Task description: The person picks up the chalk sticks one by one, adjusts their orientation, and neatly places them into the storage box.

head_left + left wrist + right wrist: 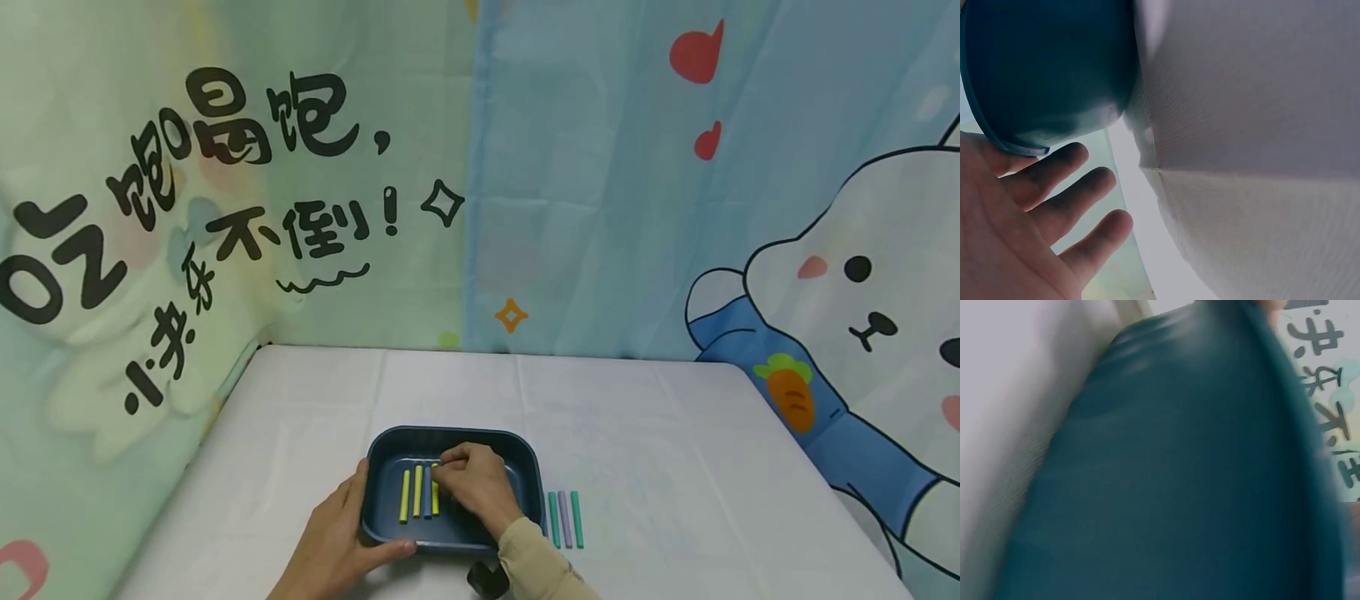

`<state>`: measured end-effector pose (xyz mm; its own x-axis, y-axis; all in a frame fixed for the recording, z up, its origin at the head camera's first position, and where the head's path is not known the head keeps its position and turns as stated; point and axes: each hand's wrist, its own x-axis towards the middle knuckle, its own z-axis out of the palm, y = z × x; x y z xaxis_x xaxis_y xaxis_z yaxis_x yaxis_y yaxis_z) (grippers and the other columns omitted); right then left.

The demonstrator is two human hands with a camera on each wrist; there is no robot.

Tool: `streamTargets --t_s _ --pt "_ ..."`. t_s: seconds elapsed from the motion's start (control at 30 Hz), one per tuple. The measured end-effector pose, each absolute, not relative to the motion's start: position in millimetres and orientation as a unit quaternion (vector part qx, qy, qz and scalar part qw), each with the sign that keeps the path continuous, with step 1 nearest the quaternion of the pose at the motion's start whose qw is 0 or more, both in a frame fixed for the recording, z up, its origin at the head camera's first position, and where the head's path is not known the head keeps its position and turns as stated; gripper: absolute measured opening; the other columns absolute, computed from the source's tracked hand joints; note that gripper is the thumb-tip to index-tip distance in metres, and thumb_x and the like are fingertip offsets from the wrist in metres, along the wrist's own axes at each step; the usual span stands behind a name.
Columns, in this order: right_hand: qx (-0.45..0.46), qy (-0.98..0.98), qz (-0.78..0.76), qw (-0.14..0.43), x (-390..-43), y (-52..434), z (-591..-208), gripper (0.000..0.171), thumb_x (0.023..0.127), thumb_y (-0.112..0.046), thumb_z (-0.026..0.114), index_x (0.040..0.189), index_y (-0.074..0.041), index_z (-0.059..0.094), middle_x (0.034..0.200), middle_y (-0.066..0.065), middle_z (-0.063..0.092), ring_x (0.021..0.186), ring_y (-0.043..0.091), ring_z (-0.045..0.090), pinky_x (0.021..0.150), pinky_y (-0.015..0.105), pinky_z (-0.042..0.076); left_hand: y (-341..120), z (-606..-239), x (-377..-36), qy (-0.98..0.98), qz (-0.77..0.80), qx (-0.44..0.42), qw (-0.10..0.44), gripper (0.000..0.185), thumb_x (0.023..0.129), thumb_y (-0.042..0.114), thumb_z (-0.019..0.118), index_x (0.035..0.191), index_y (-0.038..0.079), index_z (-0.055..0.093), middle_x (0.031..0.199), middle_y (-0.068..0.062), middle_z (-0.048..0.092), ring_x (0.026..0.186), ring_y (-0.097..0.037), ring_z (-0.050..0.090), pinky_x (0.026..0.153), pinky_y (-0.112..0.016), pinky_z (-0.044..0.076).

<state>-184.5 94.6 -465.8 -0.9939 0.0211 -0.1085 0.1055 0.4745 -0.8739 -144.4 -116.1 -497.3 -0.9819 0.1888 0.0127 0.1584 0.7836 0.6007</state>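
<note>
A dark blue tray (525, 467) sits on the white table near its front edge. Three yellow sticks (405, 497) and one blue stick (427, 493) lie side by side in its left half. My right hand (446, 468) reaches into the tray, and its curled fingers pinch the far end of the rightmost yellow stick (436, 502). My left hand (341, 537) rests against the tray's near-left corner with the thumb along the front rim. In the left wrist view its fingers (1079, 187) lie straight beside the tray's outer wall (1047, 69). The right wrist view shows only the blurred tray (1179, 487).
Two green sticks (553, 518) and a purple stick (564, 518) lie in a row on the tablecloth (675, 467) just right of the tray. Printed cloth backdrops (600, 183) hang behind and at both sides of the table. A black wrist camera (487, 580) sits by my right sleeve.
</note>
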Motion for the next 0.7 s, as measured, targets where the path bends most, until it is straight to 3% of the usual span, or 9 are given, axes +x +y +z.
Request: streamTargets --t_s 0.3,0.7 --pt "0.012 0.857 -0.515 0.030 -170 111 -448 0.035 0.085 -0.024 0.075 0.114 -0.004 0.072 0.093 0.003 0.071 0.069 0.021 0.069 0.060 0.032 0.055 -114 -496 -145 0.946 0.313 0.076 0.039 0.132 0.069 0.084 0.070 0.161 0.001 0.022 0.152 -0.022 0.044 0.134 -0.038 0.048 0.107 -0.055 0.043" --pt "0.071 0.814 -0.576 0.036 -161 149 -432 0.038 0.090 -0.025 0.076 0.122 -0.005 0.070 0.101 0.006 0.070 0.083 0.028 0.069 0.078 0.044 0.058 -112 -497 -144 0.946 0.314 0.073 0.038 0.134 0.068 0.085 0.068 0.161 0.003 0.021 0.154 -0.020 0.043 0.136 -0.036 0.047 0.108 -0.055 0.043"
